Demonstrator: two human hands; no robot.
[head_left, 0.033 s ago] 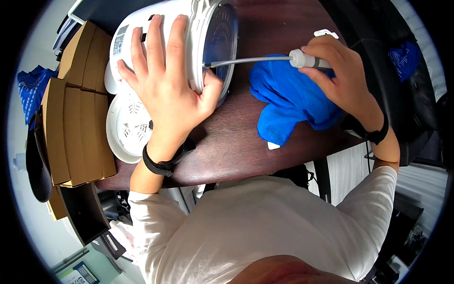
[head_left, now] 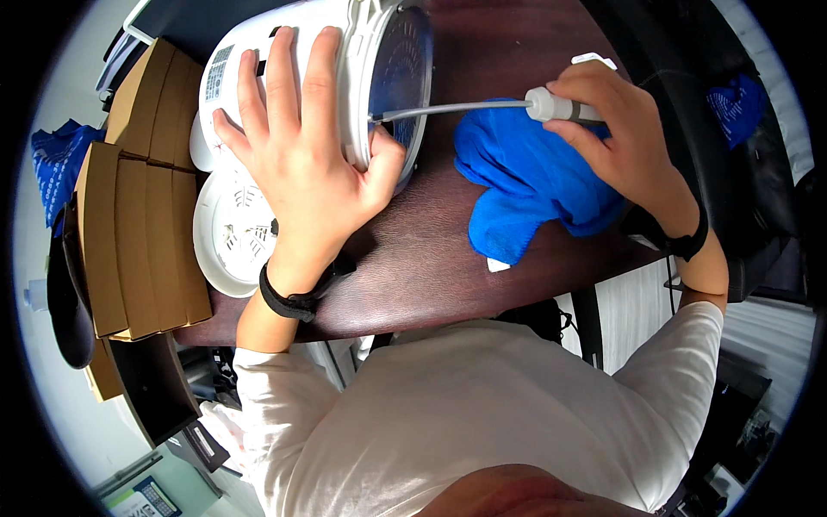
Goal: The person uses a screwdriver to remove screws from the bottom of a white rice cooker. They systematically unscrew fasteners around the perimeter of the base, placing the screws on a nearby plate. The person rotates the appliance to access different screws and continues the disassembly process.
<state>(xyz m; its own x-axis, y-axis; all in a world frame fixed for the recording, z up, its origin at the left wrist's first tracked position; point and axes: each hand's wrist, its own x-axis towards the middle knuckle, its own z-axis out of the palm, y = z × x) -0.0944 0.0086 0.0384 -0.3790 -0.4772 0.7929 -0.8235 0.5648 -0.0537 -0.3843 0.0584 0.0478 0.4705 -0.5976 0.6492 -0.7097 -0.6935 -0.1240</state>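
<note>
A white rounded appliance (head_left: pixel 231 82) lies on its side at the far left of the table, its dark round face (head_left: pixel 408 73) turned right. Across its white body my left hand (head_left: pixel 314 159) lies with fingers spread, the thumb bent by the rim. My right hand (head_left: pixel 624 142) is closed around the white handle of a screwdriver (head_left: pixel 465 108). The long shaft runs left, and its tip meets the appliance's rim near my left thumb; what exactly it touches is too small to tell. A round white slotted cover (head_left: pixel 215 226) sits below the appliance, partly behind my left wrist.
A crumpled blue cloth (head_left: pixel 534 177) rests on the dark brown table (head_left: pixel 413 284) under the screwdriver. Brown cardboard boxes (head_left: pixel 142 250) stand along the left edge. A small white piece (head_left: pixel 594 60) lies behind my right hand. Black chair-like padding (head_left: pixel 724 172) borders the right side.
My right hand and the screwdriver handle have shifted very slightly to the left and away from me. My left hand and the appliance look unmoved.
</note>
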